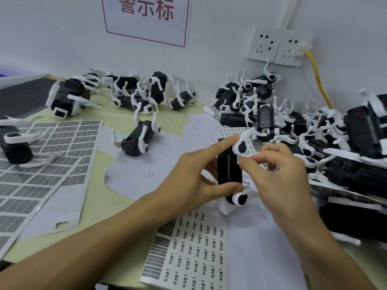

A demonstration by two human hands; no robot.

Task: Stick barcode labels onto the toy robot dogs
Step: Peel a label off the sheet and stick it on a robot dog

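Observation:
A black toy robot dog (229,170) with white legs stands on end in the middle of the table. My left hand (194,174) holds it between the index finger at its top and the thumb at its bottom. My right hand (278,172) is at the dog's right side, thumb and forefinger pinched together on a small white label (240,159) against the body. A barcode label sheet (188,248) lies in front of me. A second label sheet (234,130) lies just behind the dog.
A heap of robot dogs (314,130) fills the right side. More robot dogs (142,97) lie scattered at the back left, one dog (140,137) alone mid-table. Large label sheets (52,155) cover the left. Wall sockets (278,46) with a yellow cable (318,78) are behind.

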